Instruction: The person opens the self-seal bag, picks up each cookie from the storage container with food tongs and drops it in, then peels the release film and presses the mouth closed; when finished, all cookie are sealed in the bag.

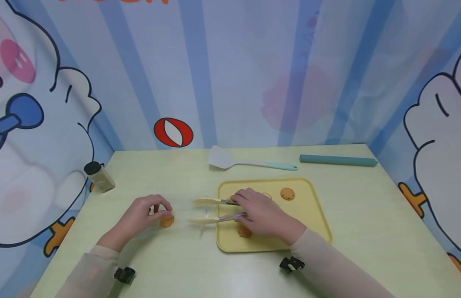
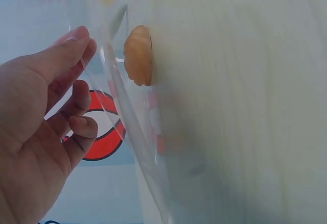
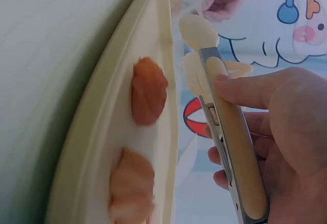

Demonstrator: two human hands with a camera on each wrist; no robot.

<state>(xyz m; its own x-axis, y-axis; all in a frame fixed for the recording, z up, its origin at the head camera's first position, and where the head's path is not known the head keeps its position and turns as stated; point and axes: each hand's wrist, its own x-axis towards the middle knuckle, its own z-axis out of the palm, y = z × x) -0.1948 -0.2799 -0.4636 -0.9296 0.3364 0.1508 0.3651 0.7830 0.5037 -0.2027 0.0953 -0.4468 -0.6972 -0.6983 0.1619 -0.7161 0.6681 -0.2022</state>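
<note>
My left hand (image 1: 138, 217) pinches the edge of a clear plastic bag (image 2: 138, 145) between thumb and forefinger. A small golden-brown bun (image 1: 167, 221) is at the bag, just past those fingertips; I cannot tell if it lies inside or behind the plastic. My right hand (image 1: 265, 213) grips a pair of tongs (image 3: 234, 152) with cream-coloured tips, above the yellow tray (image 1: 317, 219). The tongs' tips are apart, point left towards the bag and hold no bun. On the tray lie several brown buns (image 1: 288, 193), some partly hidden by the right hand.
Behind the tray lie a white spatula (image 1: 220, 158) with a mint handle and a teal rod-shaped thing (image 1: 338, 160). A clear jar (image 1: 102, 179) with a black lid stands at the table's left edge. A printed blue-striped cloth (image 1: 245, 82) closes off the back and sides.
</note>
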